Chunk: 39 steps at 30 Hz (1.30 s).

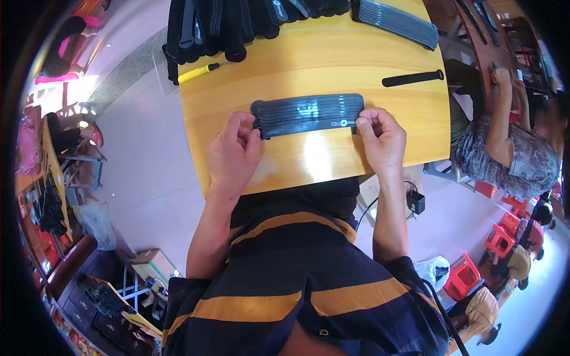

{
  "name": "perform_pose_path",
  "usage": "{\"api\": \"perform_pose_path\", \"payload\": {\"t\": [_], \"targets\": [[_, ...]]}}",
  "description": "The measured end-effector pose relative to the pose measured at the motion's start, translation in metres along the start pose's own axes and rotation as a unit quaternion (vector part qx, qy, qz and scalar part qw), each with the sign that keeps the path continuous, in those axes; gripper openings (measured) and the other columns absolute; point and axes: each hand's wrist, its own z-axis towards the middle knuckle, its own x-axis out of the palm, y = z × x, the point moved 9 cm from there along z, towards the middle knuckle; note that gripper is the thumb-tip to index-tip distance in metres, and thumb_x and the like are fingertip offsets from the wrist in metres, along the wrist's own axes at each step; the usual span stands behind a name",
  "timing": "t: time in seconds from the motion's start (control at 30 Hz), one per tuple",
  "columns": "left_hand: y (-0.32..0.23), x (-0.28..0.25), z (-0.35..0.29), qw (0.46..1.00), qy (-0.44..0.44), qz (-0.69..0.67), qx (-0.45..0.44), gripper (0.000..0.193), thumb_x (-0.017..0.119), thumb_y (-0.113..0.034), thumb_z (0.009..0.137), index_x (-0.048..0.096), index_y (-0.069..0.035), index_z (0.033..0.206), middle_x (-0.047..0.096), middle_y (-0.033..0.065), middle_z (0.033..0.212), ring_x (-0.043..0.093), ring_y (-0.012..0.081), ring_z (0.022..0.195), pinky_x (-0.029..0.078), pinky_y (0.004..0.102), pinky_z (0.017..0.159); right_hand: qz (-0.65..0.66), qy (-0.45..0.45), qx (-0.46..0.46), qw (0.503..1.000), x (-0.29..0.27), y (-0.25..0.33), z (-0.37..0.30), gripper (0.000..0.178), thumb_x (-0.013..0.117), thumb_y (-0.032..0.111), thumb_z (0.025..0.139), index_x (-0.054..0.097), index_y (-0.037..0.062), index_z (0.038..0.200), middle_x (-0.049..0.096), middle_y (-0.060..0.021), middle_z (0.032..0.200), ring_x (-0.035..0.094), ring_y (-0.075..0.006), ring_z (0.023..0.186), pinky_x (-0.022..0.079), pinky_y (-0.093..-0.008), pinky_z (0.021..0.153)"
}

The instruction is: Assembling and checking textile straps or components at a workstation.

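A fanned stack of black straps (303,116) with rounded ends, like hook-and-loop cable straps, lies on the yellow wooden table (237,89). My left hand (234,153) is closed in a pinch at the stack's left end. At its right end, my right hand (385,141) pinches the near corner between thumb and fingers. Pale print and a glossy reflection show on the top strap. A single black strap (412,78) lies apart, farther back on the right.
Many black straps (205,26) are heaped at the far left, beside a yellow-handled screwdriver (199,72). Another fanned strap stack (396,25) lies far right. A person in a patterned shirt (504,148) sits right of the table. Red stools (462,276) stand behind on the right.
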Motion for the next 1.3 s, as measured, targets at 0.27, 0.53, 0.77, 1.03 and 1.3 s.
{"api": "perform_pose_path", "payload": {"t": [0.27, 0.53, 0.77, 1.03, 1.3], "targets": [[-0.001, -0.001, 0.001, 1.000, 0.000, 0.006, 0.004, 0.022, 0.072, -0.005, 0.088, 0.062, -0.008, 0.107, 0.066, 0.0093, 0.070, 0.066, 0.0244, 0.059, 0.051, 0.0355, 0.058, -0.031, -0.005, -0.005, 0.999, -0.001, 0.009, 0.000, 0.008, 0.075, 0.005, 0.089, 0.069, 0.0028, 0.093, 0.067, -0.0028, 0.074, 0.060, -0.0095, 0.066, 0.050, -0.0261, 0.063], [-0.002, 0.000, -0.002, 0.998, 0.010, 0.055, 0.011, 0.026, 0.071, -0.007, 0.089, 0.061, -0.009, 0.114, 0.067, 0.0093, 0.075, 0.067, 0.0280, 0.064, 0.052, 0.0396, 0.062, -0.182, 0.001, -0.059, 0.982, -0.004, 0.033, -0.001, 0.025, 0.077, 0.011, 0.086, 0.065, 0.0044, 0.107, 0.070, -0.0138, 0.100, 0.068, -0.0278, 0.082, 0.055, -0.0399, 0.074], [-0.065, -0.015, 0.002, 0.983, -0.061, 0.102, 0.138, 0.025, 0.069, -0.009, 0.092, 0.062, -0.009, 0.116, 0.066, 0.0115, 0.106, 0.068, 0.0312, 0.093, 0.054, 0.0396, 0.077, -0.227, -0.071, -0.278, 0.931, 0.024, 0.095, 0.001, 0.051, 0.071, 0.011, 0.087, 0.055, 0.0042, 0.135, 0.052, -0.0263, 0.139, 0.051, -0.0449, 0.128, 0.042, -0.0533, 0.107], [-0.077, 0.061, 0.036, 0.938, -0.043, 0.173, 0.297, 0.024, 0.066, -0.014, 0.086, 0.065, -0.010, 0.110, 0.061, 0.0089, 0.120, 0.059, 0.0317, 0.117, 0.049, 0.0492, 0.095, -0.227, 0.022, -0.312, 0.922, 0.113, 0.089, 0.013, 0.054, 0.061, 0.012, 0.094, 0.047, 0.0080, 0.146, 0.043, -0.0242, 0.151, 0.035, -0.0481, 0.146, 0.026, -0.0671, 0.118], [-0.059, 0.056, 0.042, 0.936, -0.083, 0.194, 0.280, 0.029, 0.067, -0.016, 0.088, 0.067, -0.010, 0.117, 0.056, 0.0130, 0.132, 0.050, 0.0353, 0.132, 0.036, 0.0596, 0.114, -0.313, 0.018, -0.276, 0.909, 0.111, 0.080, 0.017, 0.055, 0.062, 0.023, 0.097, 0.048, 0.0099, 0.148, 0.040, -0.0224, 0.155, 0.030, -0.0456, 0.149, 0.022, -0.0706, 0.117]]}}
